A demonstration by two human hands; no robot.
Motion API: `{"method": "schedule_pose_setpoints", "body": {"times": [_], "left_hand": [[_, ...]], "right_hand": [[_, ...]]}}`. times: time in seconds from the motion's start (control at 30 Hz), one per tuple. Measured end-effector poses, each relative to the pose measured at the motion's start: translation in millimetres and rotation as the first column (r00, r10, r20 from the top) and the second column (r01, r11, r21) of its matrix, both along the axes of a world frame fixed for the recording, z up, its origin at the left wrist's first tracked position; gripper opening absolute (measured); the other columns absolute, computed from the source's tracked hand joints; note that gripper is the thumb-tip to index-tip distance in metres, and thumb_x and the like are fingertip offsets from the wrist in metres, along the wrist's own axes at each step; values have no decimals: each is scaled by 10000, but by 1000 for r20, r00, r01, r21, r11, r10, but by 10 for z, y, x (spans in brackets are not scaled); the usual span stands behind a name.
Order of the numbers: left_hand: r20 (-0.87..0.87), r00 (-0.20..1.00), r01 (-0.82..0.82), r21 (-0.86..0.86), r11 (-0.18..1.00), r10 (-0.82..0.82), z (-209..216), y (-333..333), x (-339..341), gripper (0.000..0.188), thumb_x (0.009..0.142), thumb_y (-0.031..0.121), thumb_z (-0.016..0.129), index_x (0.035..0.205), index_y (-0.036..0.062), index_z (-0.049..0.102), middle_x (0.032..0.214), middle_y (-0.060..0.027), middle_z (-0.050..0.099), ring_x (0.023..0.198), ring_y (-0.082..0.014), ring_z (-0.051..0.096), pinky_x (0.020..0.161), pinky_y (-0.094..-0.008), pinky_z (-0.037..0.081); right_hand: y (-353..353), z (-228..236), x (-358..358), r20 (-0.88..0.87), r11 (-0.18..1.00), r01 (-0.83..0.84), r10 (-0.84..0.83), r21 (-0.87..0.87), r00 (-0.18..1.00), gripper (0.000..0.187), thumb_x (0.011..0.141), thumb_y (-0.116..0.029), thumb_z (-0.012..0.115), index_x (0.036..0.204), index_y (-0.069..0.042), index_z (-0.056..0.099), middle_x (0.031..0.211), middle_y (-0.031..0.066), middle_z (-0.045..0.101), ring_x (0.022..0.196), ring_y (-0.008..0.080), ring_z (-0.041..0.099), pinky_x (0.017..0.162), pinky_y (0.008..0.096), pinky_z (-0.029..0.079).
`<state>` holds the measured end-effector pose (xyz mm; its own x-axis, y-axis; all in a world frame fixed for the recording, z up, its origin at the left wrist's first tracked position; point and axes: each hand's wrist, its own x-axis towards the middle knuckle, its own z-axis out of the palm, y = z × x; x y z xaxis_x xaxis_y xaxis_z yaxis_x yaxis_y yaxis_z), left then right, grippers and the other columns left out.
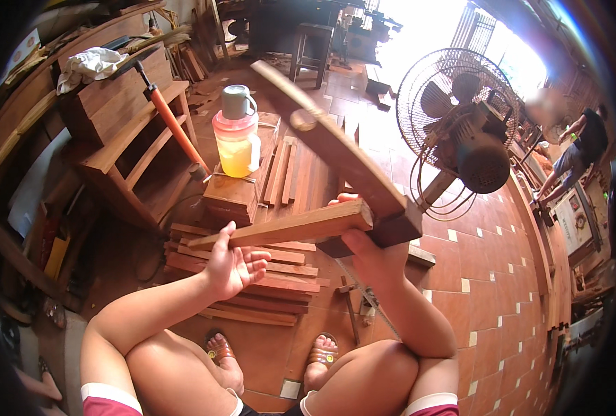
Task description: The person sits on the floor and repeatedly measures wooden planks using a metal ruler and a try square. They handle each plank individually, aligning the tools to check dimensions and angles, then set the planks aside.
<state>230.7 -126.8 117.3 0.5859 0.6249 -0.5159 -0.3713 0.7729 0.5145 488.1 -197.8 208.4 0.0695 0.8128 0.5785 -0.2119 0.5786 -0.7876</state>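
My right hand (374,260) is closed around several wooden pieces where they meet, its thumb on a short dark wooden block (391,232). From there a long wooden bar (353,159) points up and away to the left, a pale round spot on its side. A lighter wooden strip (287,227) runs leftward from the same grip. My left hand (233,267) lies palm up at the strip's left end, its thumb against the wood and its fingers apart, loosely curled. Whether the pieces are joined is hidden by my right hand.
Stacked wooden strips (252,305) lie on the tiled floor before my feet. A jug of yellow drink (235,149) stands on a wooden block (231,197). There is a fan (460,118) at the right, a wooden frame with an orange-handled tool (172,125) at the left, and another person (585,139) far right.
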Motion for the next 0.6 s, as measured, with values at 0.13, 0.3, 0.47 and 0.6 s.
{"method": "schedule_pose_setpoints", "body": {"times": [0.13,0.3,0.47,0.6], "left_hand": [[-185,975,105,-98,990,-122,-39,-122,122,906,901,805,305,1334,30,486,1032,-164,639,837,-237,643,768,-363,551],[-240,784,575,-62,815,-572,-237,7,36,998,884,852,169,1332,23,495,1050,-156,673,785,-234,672,704,-334,539],[-794,459,793,164,587,-399,100,2,-4,900,929,793,279,981,-2,697,818,-106,700,677,-198,664,649,-340,541],[-890,374,837,444,318,259,231,-34,-62,780,920,707,490,780,-26,716,597,-149,626,616,-232,663,617,-387,514]], "right_hand": [[-101,54,-61,13,988,130,-129,-81,992,450,819,17,767,1233,20,591,1097,59,660,969,103,615,820,268,512],[-86,105,-30,-116,975,168,-185,-144,976,379,828,4,763,1172,10,605,993,6,639,878,84,585,742,244,481],[-129,310,-37,-211,977,156,-184,-144,960,372,832,-10,757,1171,3,602,983,-3,624,885,78,570,728,246,469],[-213,214,24,-273,971,116,-173,-210,946,375,833,-15,751,1178,-5,603,969,-5,616,865,75,573,721,246,472]]}}
